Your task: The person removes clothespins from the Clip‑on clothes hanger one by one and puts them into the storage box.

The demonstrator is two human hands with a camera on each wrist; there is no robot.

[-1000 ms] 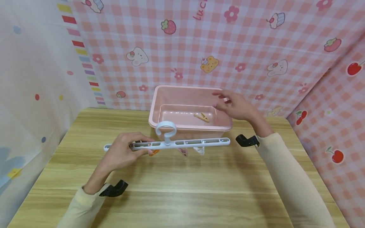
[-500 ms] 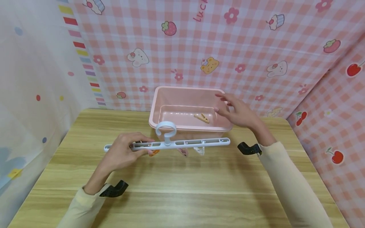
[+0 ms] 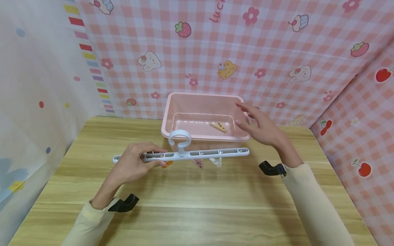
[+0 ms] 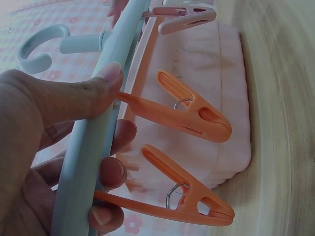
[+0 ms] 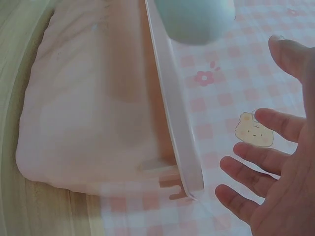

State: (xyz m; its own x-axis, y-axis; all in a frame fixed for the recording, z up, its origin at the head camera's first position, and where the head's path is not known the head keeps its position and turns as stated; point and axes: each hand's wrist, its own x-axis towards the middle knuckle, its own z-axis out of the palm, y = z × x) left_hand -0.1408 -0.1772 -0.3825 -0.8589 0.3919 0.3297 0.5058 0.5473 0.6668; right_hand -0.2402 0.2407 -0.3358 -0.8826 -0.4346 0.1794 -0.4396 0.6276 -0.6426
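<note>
My left hand (image 3: 133, 163) grips the left half of a white clip hanger (image 3: 209, 154) with a curved hook, held in front of a pink plastic basin (image 3: 203, 94). Below the bar hang two orange clothespins (image 4: 172, 120), a pink clothespin (image 4: 187, 19) and a white clothespin (image 3: 216, 162). Thumb and fingers wrap the bar close to the orange ones. A tan clothespin (image 3: 218, 127) lies on the basin floor. Over the basin's right rim, my right hand (image 3: 260, 126) has its fingers spread and holds nothing; the hanger's end (image 5: 197, 19) shows near it in the right wrist view.
The wooden table (image 3: 197, 215) extends in front of the basin. Behind it rises a pink checked cloth (image 3: 197, 61), with a cherry-print cloth (image 3: 366, 136) on the right and a pale cloth (image 3: 40, 85) on the left.
My right hand has drawn back to the right and slightly toward me, from over the basin to its right rim. The left hand and hanger have stayed in place.
</note>
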